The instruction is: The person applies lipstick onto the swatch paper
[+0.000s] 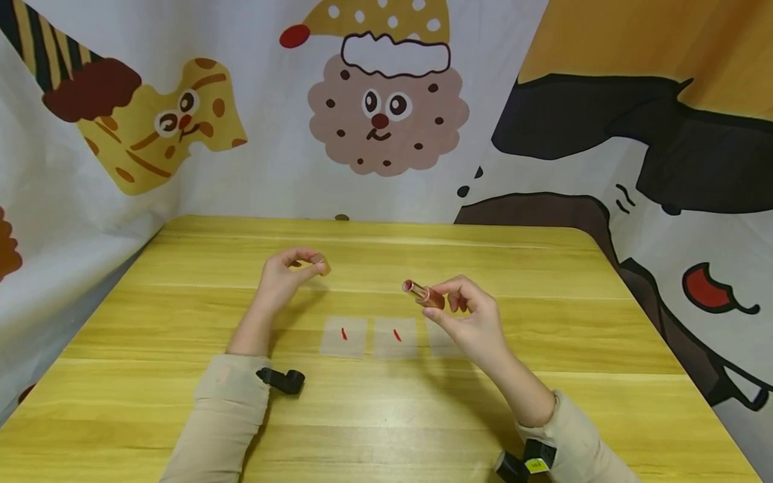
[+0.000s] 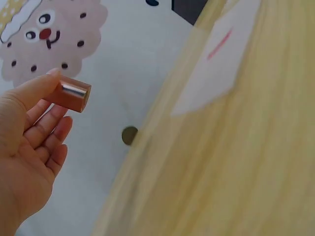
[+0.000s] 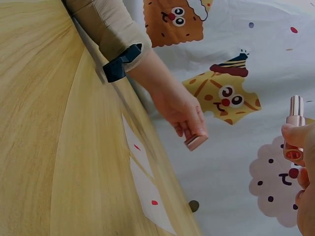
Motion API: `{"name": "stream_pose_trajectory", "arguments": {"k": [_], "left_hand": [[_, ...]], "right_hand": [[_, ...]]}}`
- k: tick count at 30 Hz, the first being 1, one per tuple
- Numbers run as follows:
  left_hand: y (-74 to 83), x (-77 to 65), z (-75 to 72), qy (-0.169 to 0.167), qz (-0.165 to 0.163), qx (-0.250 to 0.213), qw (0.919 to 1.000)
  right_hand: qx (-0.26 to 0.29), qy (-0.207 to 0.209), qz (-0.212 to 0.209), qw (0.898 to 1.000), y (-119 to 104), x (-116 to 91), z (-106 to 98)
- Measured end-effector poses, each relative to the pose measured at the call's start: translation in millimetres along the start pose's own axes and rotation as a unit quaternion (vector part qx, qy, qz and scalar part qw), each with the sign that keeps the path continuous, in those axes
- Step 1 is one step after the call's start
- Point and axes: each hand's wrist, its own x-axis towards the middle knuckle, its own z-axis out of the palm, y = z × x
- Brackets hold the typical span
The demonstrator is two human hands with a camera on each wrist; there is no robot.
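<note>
My left hand (image 1: 284,280) pinches a copper-coloured lipstick cap (image 2: 74,96) between thumb and fingers, above the table's left half. In the left wrist view, the other fingers lie loosely bent below the cap. An uncapped lipstick (image 1: 430,297) is gripped by my right hand (image 1: 477,325), its red tip pointing left and slightly up in the head view. Beneath the hands lie a left paper square (image 1: 356,344) and a middle paper square (image 1: 408,347), each with a short red stroke. A right paper square (image 1: 442,341) is partly hidden behind my right hand.
Both sleeves carry a black wrist camera, one on the left (image 1: 284,381) and one on the right (image 1: 525,463). The wooden table (image 1: 386,429) ends at a printed cartoon curtain (image 1: 253,188) behind it.
</note>
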Motion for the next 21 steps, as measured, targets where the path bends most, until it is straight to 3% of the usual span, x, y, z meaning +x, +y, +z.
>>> {"name": "stream_pose_trajectory", "arguments": {"k": [8,16,21], "left_hand": [[24.4,-1.8,6.6,0.014,0.031,-0.016,0.9993],[81.1,-21.8,12.5,0.023,0.075,-0.034,0.9963],[93.3,-26.3,17.1,0.029,0.087,-0.054,0.9943]], "right_hand": [[0.001,-0.003,0.002,1.000,0,0,0],[0.001,-0.005,-0.009,1.000,2,-1,0],[-0.001,-0.005,-0.010,1.000,3,-1,0]]}}
